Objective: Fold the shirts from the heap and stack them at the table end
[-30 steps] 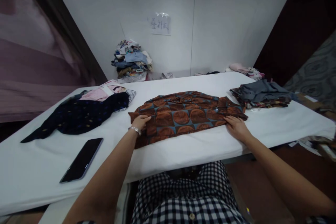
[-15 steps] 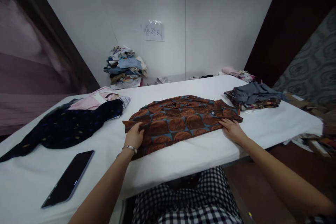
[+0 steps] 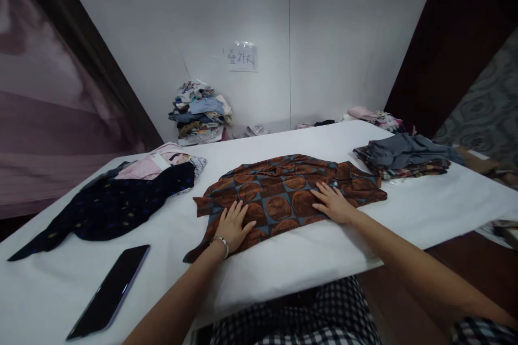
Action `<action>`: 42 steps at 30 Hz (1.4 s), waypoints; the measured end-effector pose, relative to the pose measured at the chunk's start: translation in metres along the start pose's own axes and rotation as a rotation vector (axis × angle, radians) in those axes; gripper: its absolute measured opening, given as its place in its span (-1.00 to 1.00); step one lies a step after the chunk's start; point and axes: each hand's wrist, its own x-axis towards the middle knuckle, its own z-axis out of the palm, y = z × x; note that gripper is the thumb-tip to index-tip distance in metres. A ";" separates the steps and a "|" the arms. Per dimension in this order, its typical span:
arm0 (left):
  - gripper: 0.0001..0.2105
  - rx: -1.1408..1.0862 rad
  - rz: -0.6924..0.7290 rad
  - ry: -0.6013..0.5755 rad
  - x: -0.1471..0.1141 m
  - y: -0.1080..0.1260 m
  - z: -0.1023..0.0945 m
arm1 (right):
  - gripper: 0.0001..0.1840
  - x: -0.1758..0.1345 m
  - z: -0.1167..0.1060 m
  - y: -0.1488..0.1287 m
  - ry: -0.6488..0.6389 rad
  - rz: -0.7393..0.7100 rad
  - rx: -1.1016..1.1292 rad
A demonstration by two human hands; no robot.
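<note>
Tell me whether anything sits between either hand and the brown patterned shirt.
Nothing visible does: the left hand and right hand both lie directly on the brown patterned shirt. The phone and dark garment lie off to the left.

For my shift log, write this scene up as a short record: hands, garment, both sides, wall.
left hand: spread flat on the brown-and-blue garment; bracelet at the wrist
right hand: fingers spread, on the same garment
garment: laid out on the white table cover
left side: dark garment, pink cloth, phone
right side: clothes stack, grey piece on top
wall: paper sign
</note>
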 end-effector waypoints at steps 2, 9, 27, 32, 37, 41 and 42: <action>-0.41 0.002 -0.017 -0.030 0.000 -0.006 0.010 | -0.40 -0.001 0.013 0.005 -0.043 0.026 -0.009; -0.40 0.023 -0.014 -0.026 -0.003 -0.007 0.013 | -0.41 0.020 0.008 0.015 0.026 0.025 0.063; -0.36 -0.099 -0.007 -0.071 -0.011 -0.004 0.011 | -0.76 0.319 0.041 -0.116 -0.021 0.102 0.251; -0.34 -0.128 -0.007 -0.062 -0.013 -0.004 0.013 | -0.66 0.356 -0.012 -0.083 0.321 0.335 0.434; -0.35 -0.130 -0.016 -0.064 -0.012 -0.004 0.014 | -0.71 0.353 -0.093 -0.021 0.615 0.445 0.585; -0.37 -0.124 -0.017 -0.049 -0.009 -0.003 0.011 | -0.89 0.307 -0.134 0.030 0.777 0.514 0.839; -0.37 -0.119 -0.017 -0.044 -0.008 -0.003 0.010 | -0.92 0.292 -0.139 0.040 0.768 0.539 0.910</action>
